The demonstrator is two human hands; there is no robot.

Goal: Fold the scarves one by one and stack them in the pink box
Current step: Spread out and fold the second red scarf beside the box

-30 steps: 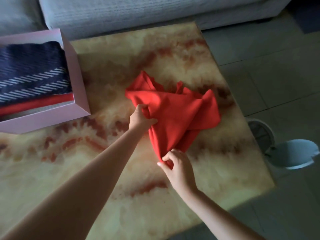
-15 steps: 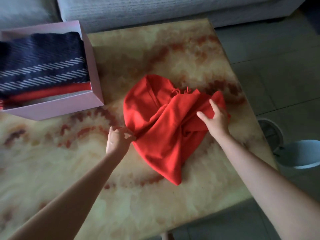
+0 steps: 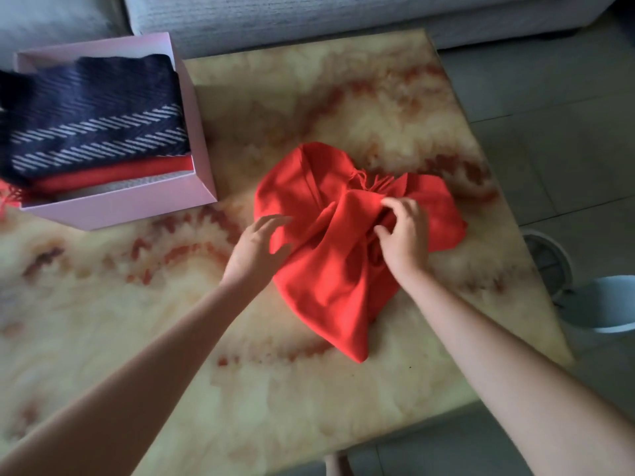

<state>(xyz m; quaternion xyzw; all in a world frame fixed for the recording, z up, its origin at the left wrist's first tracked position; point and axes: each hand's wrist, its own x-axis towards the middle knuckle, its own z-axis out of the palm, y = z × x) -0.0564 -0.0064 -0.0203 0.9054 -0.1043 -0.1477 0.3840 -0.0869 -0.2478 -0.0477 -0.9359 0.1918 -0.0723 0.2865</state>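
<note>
A red scarf (image 3: 330,269) lies bunched on the marbled table (image 3: 171,338), its fringe showing near the far edge of the heap. My left hand (image 3: 256,250) rests at the scarf's left edge with the fingers spread, holding nothing. My right hand (image 3: 403,235) sits on the middle of the heap, fingers curled and pinching a fold of the cloth. The pink box (image 3: 113,207) stands at the table's far left; inside it a navy striped scarf (image 3: 89,121) lies on top of a red one (image 3: 113,175) and a pale one.
A grey sofa (image 3: 309,15) runs along the far side of the table. To the right, past the table's edge, a tiled floor holds a pale blue bin (image 3: 604,307) and a round white object (image 3: 546,259).
My right hand moved left from the scarf's right edge to its middle and pinched a fold. My left hand opened and shifted right onto the scarf's left edge.
</note>
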